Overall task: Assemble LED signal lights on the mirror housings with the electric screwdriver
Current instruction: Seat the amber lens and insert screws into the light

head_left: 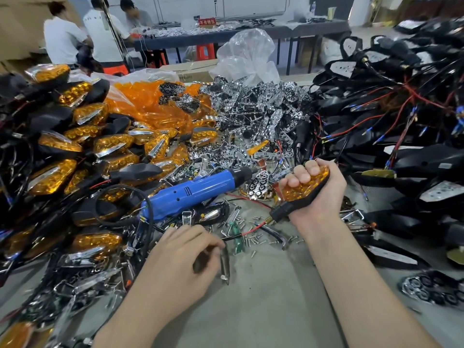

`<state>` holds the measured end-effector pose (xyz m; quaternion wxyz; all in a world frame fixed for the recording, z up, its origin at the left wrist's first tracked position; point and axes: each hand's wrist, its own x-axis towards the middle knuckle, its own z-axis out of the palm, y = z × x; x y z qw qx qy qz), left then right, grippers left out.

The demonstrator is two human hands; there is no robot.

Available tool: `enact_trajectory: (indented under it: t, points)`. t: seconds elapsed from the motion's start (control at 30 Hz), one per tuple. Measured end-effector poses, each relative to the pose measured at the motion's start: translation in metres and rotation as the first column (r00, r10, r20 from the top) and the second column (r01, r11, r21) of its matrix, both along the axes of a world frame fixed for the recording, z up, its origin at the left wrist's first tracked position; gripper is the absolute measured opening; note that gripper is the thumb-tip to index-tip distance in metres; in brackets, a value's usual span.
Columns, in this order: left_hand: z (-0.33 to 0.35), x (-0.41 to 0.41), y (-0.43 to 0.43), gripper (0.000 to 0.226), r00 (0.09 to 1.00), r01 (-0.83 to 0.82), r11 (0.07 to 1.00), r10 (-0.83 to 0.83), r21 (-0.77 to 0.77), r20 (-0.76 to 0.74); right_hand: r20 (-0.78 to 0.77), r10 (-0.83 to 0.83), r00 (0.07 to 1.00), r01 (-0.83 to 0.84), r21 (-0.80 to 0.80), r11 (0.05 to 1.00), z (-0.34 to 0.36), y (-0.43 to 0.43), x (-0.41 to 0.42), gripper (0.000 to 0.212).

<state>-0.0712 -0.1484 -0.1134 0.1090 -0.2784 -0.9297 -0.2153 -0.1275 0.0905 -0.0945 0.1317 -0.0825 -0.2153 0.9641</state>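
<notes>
My right hand [319, 187] grips a black mirror housing with an orange LED signal lens [305, 188], its stalk pointing down-left with red and black wires trailing. Lower left of it, my left hand [183, 257] pinches a narrow chrome trim strip [225, 262] that hangs down from the fingertips. The blue electric screwdriver [193, 189] lies on the table between the piles, tip pointing up-right, its black cable looping left. Loose screws [251, 238] are scattered on the grey table surface between my hands.
Assembled orange-lens lights [75, 151] are heaped at left. Orange lenses in a plastic bag [150, 106] and chrome reflectors [258, 109] pile up in the middle. Black housings with wires [391, 121] fill the right. People stand at a far table [226, 33].
</notes>
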Motion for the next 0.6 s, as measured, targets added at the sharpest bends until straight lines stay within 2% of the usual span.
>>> enact_trajectory:
  t: [0.1,0.37,0.53,0.6]
  points:
    - [-0.0028,-0.0023,0.0008,0.026,1.000,0.008,1.000,-0.009,-0.024,-0.023,-0.002,0.003,1.000,-0.003,0.002,1.000,0.0005,-0.0001,0.0006,0.049]
    - [-0.0050,-0.0056,-0.0014,0.033,0.998,0.065,0.997,-0.065,0.028,0.003,-0.003,0.008,1.000,-0.008,0.026,1.000,-0.0003,0.0001,0.0007,0.049]
    - [-0.0062,-0.0060,-0.0005,0.029,0.996,0.088,0.996,-0.088,0.021,-0.005,0.002,0.013,1.000,-0.013,0.031,0.999,-0.0005,-0.0001,0.0006,0.049]
    - [-0.0068,-0.0046,-0.0013,0.024,0.996,0.077,0.993,-0.081,0.085,0.045,0.004,0.013,1.000,-0.013,0.032,0.999,-0.0006,0.0000,0.0008,0.049]
